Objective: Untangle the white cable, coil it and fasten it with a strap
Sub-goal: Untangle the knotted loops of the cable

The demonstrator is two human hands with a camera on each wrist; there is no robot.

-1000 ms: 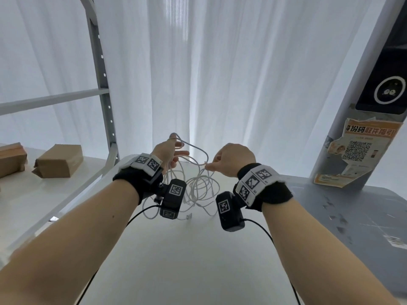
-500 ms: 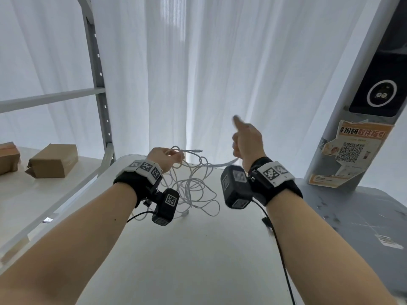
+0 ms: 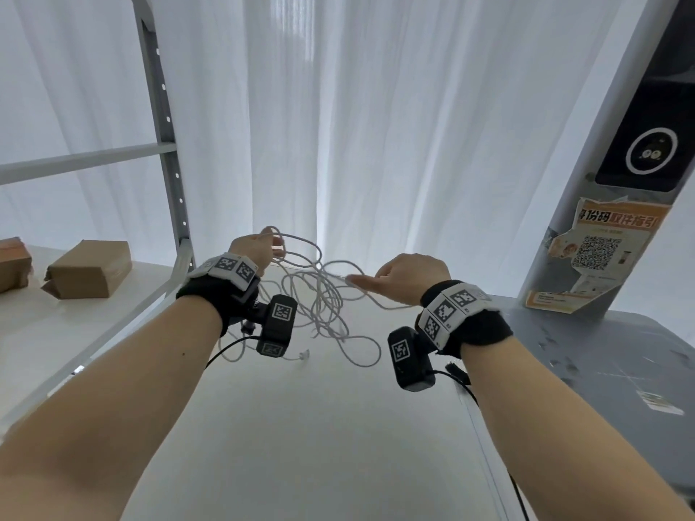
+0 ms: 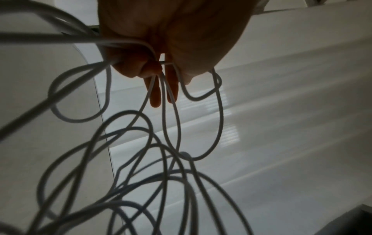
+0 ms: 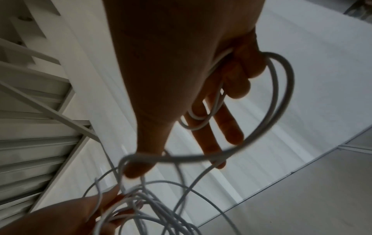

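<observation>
A tangled white cable (image 3: 319, 300) hangs in loose loops above the white table (image 3: 301, 426), and one plug end (image 3: 302, 356) dangles low. My left hand (image 3: 255, 248) grips a bunch of its strands at the top left; in the left wrist view the fingers (image 4: 141, 66) curl round several strands of the cable (image 4: 153, 143). My right hand (image 3: 408, 274) is level with the left, thumb pointing left, and a strand runs out from under it. In the right wrist view the cable (image 5: 281, 98) loops between its fingers (image 5: 237, 76). No strap is visible.
Two cardboard boxes (image 3: 90, 270) lie on a shelf at the left, behind a grey metal rack post (image 3: 165, 144). A grey table (image 3: 601, 355) adjoins on the right, beside a pillar carrying an orange QR poster (image 3: 609, 257). White curtains hang behind.
My right hand rose with a strand half a second ago and has dropped back level with the left, farther right. The left hand kept its grip on the bunch.
</observation>
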